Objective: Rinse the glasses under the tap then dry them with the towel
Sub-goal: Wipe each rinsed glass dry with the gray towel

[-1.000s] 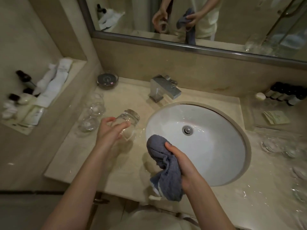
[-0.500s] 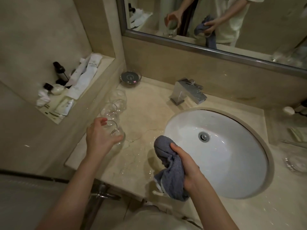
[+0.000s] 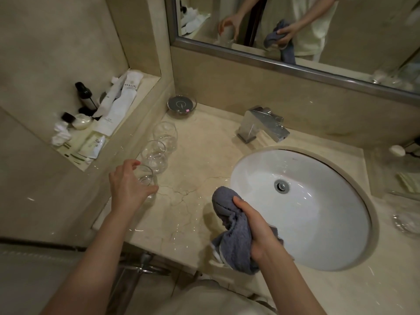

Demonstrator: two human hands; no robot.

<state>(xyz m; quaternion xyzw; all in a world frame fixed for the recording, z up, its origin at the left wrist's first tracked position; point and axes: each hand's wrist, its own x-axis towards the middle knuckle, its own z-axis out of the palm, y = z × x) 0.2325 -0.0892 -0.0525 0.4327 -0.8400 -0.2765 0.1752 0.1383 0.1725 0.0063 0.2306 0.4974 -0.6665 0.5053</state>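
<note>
Marble counter (image 3: 193,169); glass (image 3: 145,180) inside left hand (image 3: 127,187) grip.

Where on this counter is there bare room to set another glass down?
Bare counter lies between the glass row, tap and basin. Crowded along the left edge: two glasses, plus one in the left hand.
</note>
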